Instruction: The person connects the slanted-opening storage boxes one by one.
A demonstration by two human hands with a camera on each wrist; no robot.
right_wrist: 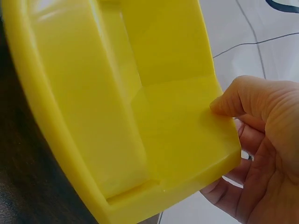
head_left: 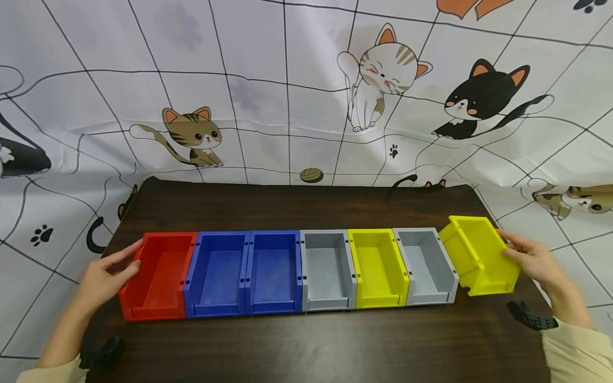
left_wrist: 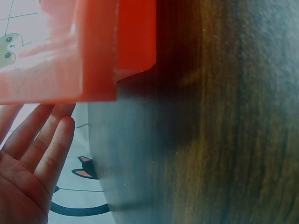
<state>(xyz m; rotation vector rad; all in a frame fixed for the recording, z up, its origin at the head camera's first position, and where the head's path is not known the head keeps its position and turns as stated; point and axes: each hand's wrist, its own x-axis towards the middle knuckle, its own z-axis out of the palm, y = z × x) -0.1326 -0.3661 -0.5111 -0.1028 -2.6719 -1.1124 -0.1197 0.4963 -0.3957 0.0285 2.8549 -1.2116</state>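
Six bins stand side by side across the table: a red bin, two blue bins, a grey bin, a yellow bin and another grey bin. My left hand touches the outer left side of the red bin; in the left wrist view its fingers extend fairly straight against the red plastic. At the row's right end, my right hand pinches the right wall of a tilted yellow bin. The right wrist view shows the thumb inside that wall and the fingers behind it.
The dark wooden table extends in front of and behind the row. A white cat-patterned cloth hangs at the back and sides. A black strap is on the right wrist, another on the left.
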